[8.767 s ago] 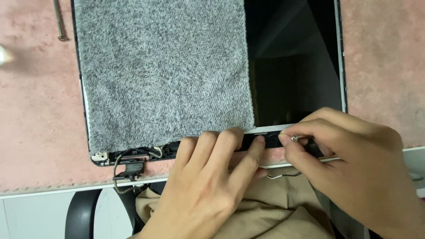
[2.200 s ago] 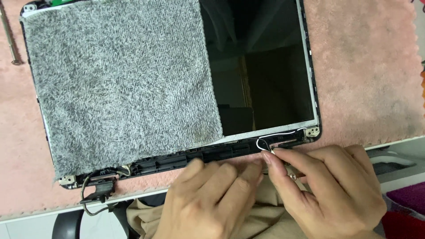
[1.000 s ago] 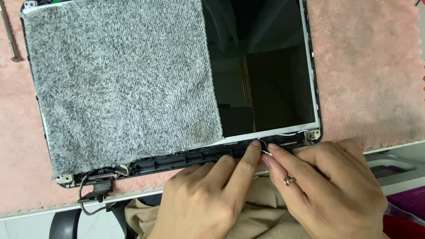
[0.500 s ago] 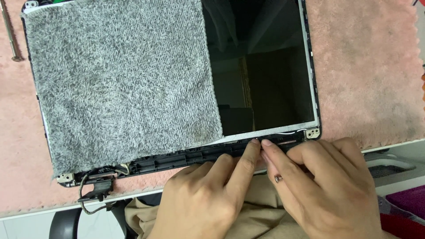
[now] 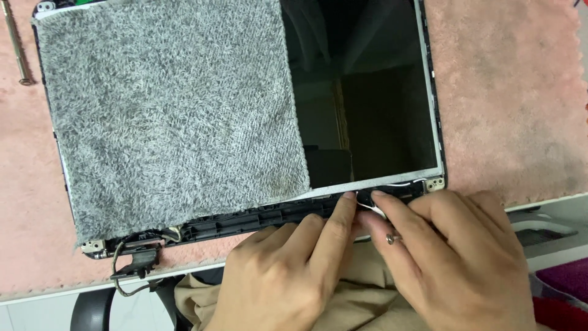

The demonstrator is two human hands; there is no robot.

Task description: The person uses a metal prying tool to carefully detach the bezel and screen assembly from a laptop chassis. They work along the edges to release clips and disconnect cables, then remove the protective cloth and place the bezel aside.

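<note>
While both hands are working the laptop screen panel (image 5: 361, 92)'s bottom edge at 6 o'clock, left hand (image 5: 288, 270) is pressing flat w/ fingers narrow, right hand (image 5: 453, 257) is pinching a thin white wire (image 5: 375, 209); bezel's already off, grey cloth (image 5: 171, 116) covering the left half, cable seating looks unfinished.

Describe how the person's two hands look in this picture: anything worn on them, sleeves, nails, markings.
Both hands are bare, with no gloves. No sleeves show; the wrists run out of the picture at the bottom edge. The left hand wears nothing. The right hand has a small ring on one finger. The nails that show are short and unpainted. No marks can be seen.
</note>
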